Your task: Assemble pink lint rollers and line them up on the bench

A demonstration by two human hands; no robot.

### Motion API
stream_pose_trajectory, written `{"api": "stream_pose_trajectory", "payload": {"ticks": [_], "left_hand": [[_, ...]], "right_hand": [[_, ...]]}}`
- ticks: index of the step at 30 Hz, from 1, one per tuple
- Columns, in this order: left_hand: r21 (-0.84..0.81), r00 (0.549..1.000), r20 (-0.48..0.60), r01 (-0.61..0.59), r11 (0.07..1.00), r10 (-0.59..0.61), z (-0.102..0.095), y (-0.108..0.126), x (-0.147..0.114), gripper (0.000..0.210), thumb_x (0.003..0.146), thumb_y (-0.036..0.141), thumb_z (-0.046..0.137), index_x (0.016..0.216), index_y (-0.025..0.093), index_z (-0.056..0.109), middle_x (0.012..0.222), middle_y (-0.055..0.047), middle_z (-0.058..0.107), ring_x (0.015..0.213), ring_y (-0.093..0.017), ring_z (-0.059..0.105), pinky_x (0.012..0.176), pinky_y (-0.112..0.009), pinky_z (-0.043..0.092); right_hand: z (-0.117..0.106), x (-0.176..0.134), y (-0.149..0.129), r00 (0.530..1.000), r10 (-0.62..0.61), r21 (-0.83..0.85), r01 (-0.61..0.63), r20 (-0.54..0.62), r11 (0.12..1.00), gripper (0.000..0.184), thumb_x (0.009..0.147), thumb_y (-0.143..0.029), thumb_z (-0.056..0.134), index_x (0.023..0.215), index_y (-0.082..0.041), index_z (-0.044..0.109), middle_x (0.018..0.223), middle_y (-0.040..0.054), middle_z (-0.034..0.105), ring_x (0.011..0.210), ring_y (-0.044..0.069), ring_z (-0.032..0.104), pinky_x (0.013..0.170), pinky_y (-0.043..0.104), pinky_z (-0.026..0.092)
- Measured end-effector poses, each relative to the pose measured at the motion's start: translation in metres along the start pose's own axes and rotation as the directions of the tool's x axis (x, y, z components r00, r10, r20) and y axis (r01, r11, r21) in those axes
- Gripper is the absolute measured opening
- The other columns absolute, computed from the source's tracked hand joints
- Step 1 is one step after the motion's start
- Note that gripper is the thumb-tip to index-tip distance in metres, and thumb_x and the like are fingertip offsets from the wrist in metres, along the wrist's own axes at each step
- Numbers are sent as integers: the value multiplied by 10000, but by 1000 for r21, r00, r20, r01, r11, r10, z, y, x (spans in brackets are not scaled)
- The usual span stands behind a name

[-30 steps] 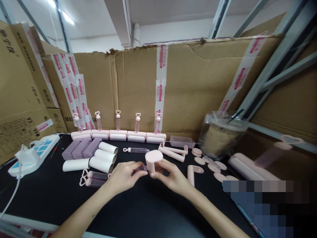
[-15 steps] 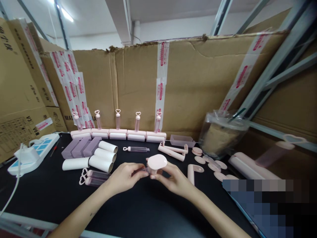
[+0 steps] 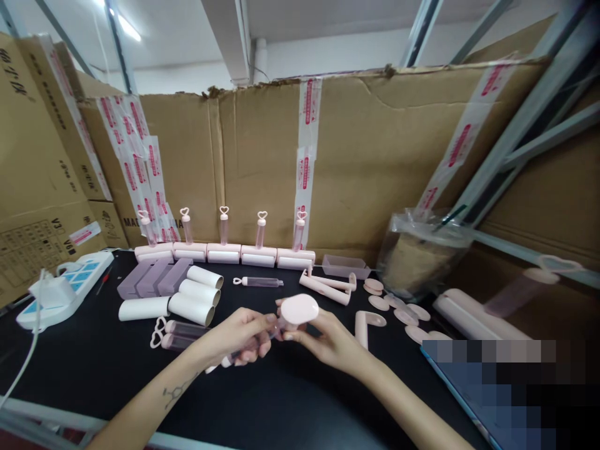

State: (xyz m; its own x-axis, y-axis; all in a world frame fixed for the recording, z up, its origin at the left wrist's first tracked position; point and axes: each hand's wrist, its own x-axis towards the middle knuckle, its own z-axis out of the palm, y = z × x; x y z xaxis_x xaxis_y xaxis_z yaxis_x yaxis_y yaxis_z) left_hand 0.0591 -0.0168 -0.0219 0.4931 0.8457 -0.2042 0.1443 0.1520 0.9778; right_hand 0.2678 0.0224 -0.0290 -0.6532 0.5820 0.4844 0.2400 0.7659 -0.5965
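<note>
My left hand (image 3: 246, 334) is closed around a translucent handle (image 3: 227, 360), whose pale end sticks out below the palm. The handle's other end meets a pink lint roller frame (image 3: 300, 309) at the centre. My right hand (image 3: 328, 342) grips that frame, its smooth oval end turned up toward me; most of the frame is hidden behind this end and the fingers. Just left of my left wrist lie two heart-ended handles (image 3: 180, 340), partly covered by the forearm. A single L-shaped pink frame (image 3: 362, 330) lies to the right of my right hand.
Assembled lint rollers (image 3: 259, 256) stand along the cardboard wall. White paper rolls (image 3: 145, 309), purple covers (image 3: 152, 281), a loose handle (image 3: 262, 282), more frames (image 3: 325, 289) and pink oval discs (image 3: 379, 302) lie about. A bagged drink cup (image 3: 412, 262) stands right; a power strip (image 3: 65, 300) sits left.
My left hand has turned and wrapped around the handle, whose pale end now shows below the palm. The right hand and frame have barely moved.
</note>
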Motion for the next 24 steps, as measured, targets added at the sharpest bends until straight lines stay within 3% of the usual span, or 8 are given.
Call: {"api": "stream_pose_trajectory", "payload": {"ticks": [5,9,12,15,18,20,24], "left_hand": [[273,952,-129,-235,933,278,0,-5,-2,419,687,384,692,952,179,441,742,37,554,467,-30,457,425,-150,367],[500,880,-209,-279,820,427,-3,-4,-4,291,758,369,627,948,181,511,832,-5,617,560,-80,554,506,-195,442],[789,755,-211,-245,564,621,-4,-2,-4,291,800,414,579,1030,236,585,891,-4,671,735,-137,617,664,-239,483],[951,654,-104,-155,268,749,-5,-3,-3,310,871,409,475,1121,253,571,960,-18,675,839,-163,616,749,-271,473],[995,624,-8,-75,70,782,-5,-9,-1,319,898,362,429,1145,200,551,915,-49,671,799,-184,616,712,-294,473],[999,628,36,-49,-7,777,-4,-13,0,318,899,345,421,1138,175,544,888,-61,667,769,-194,619,664,-297,474],[997,655,45,-73,3,755,-4,-17,0,312,909,341,390,1123,163,531,880,-62,667,766,-190,635,621,-280,478]], "right_hand": [[-8,2,-9,997,73,86,-74,6,994,462,802,-337,607,1251,-260,531,1139,81,598,1020,245,574,784,308,527],[-5,0,-5,994,96,108,-91,-49,990,489,820,-332,582,1297,-287,481,1177,83,582,1027,247,577,811,340,526],[2,0,4,983,134,136,-117,-124,984,487,829,-358,562,1301,-271,478,1162,91,597,1009,255,593,811,374,530],[7,0,9,969,191,210,-156,-155,965,499,829,-367,563,1303,-239,475,1145,96,620,1015,260,602,841,398,517],[10,3,8,961,253,330,-205,-111,922,509,795,-364,612,1270,-214,506,1132,97,643,1015,260,613,876,410,498],[11,5,4,961,272,398,-228,-56,888,495,764,-368,649,1216,-194,549,1094,97,665,985,257,630,887,416,491],[8,5,-1,959,279,346,-246,-49,905,369,754,-391,652,1046,-168,631,998,89,697,896,251,655,799,378,530]]}}
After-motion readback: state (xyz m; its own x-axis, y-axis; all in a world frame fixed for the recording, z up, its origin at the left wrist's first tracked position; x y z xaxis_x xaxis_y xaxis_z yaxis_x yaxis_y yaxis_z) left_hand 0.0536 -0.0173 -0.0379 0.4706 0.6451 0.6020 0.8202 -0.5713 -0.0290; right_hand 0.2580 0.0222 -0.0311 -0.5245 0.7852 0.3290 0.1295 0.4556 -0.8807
